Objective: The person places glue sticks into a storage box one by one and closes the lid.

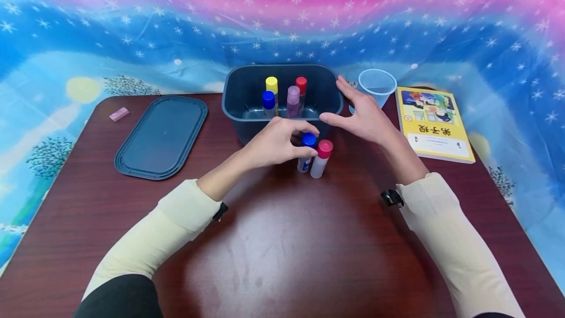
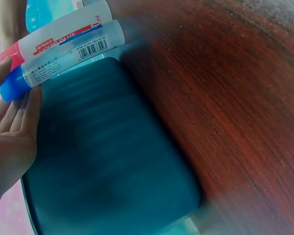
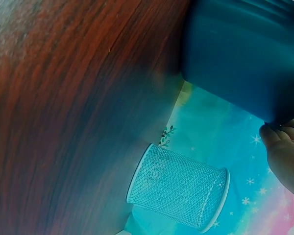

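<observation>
A dark blue-grey plastic bin [image 1: 282, 67] stands at the back of the table. Inside it are upright bottles with a yellow cap [image 1: 271, 82], a red cap [image 1: 301, 84], a blue cap [image 1: 268, 98] and a purple one [image 1: 293, 99]. In front of the bin, my left hand [image 1: 275, 144] pinches the blue cap of a liquid glue bottle [image 2: 63, 56] between thumb and fingers. Right beside it is a red-capped glue bottle [image 1: 321, 160]. My right hand [image 1: 364, 117] has its fingers extended and spread, touching the bin's right corner at the rim.
A bin lid [image 1: 161, 136] lies flat on the left, near a small pink block [image 1: 119, 114]. Behind my right hand stands a light blue mesh cup [image 3: 179, 188]. A yellow book [image 1: 434, 124] lies at the right. Snowflake-patterned cloth [image 1: 282, 18] hangs behind the table.
</observation>
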A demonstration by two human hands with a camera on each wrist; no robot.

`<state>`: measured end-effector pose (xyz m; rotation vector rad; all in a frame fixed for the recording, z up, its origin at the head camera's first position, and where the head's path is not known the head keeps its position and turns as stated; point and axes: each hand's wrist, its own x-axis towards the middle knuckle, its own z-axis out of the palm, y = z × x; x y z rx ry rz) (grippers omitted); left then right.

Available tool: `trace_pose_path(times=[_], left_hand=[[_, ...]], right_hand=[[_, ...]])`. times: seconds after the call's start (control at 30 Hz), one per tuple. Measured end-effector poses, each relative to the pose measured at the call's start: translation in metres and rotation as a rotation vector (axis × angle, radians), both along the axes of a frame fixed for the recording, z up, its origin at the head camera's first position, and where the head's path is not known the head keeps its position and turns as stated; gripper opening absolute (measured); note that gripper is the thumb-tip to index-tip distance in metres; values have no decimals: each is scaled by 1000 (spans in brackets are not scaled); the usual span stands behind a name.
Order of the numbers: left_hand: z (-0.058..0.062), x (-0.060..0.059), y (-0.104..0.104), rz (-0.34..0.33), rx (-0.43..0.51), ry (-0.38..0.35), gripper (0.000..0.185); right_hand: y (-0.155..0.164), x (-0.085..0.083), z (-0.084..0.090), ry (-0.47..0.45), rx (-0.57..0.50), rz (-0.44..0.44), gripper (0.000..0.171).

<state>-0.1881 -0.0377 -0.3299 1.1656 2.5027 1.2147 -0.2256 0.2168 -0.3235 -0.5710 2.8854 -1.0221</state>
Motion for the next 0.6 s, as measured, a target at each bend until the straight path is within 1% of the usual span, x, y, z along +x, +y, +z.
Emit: trace_pose_path(times=[0.27,0.47,0.53,0.6], left_hand=[[0,0,-3,11,-2,-22,38],[3,2,-10,5,-21,2,37],[5,2,-14,7,-16,8,37],[7,2,-18,9,0,-3,37]], right_hand=[[-1,0,0,-1,-1,4,98],[0,0,0,-4,9,-2,99],[0,0,1,-6,14,-3,99],[0,0,1,-8,17,-4,99]])
